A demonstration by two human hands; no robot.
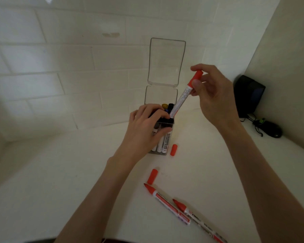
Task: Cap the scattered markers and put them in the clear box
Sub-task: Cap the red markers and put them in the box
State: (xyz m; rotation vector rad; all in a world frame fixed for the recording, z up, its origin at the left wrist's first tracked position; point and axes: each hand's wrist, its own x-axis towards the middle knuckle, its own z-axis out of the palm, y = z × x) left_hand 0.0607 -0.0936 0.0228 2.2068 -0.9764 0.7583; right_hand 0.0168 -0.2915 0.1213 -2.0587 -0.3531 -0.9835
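Head view: one camera looks down on both hands above a white worktop (74, 172).
Right grip (216, 99): narrow; fingertips and thumb pinch the capped red marker (184, 95) just under its cap, with the cap end up and the barrel slanting down toward the left grip.
Marker's lower end: at the mouth of the clear box (171, 125), on the side nearer the right grip. I cannot tell whether it has passed the rim.
Left grip (146, 127): fingers are curled over the box top onto the standing markers (163, 144), and the thumb lies across the front wall, holding the box.
Lid (165, 64): hinged open, standing upright beyond both grips.
Still out: two uncapped red markers (167, 204) lie side by side, well nearer the person than either grip. Of the loose red caps (174, 149), one is just beside the box foot and the other is between the box and those markers.
Step in hand: probably seating this marker in a free slot.
Doing it well: bring the barrel upright before pushing. Use the left fingers to hold the neighbouring caps aside and steady the box. Let go only once the marker stands at its neighbours' height.
Risk: pushing while the marker is tilted could jam it against a neighbour or tip the box toward the left grip.
Aside: black objects (249, 97) sit well beyond the right grip.
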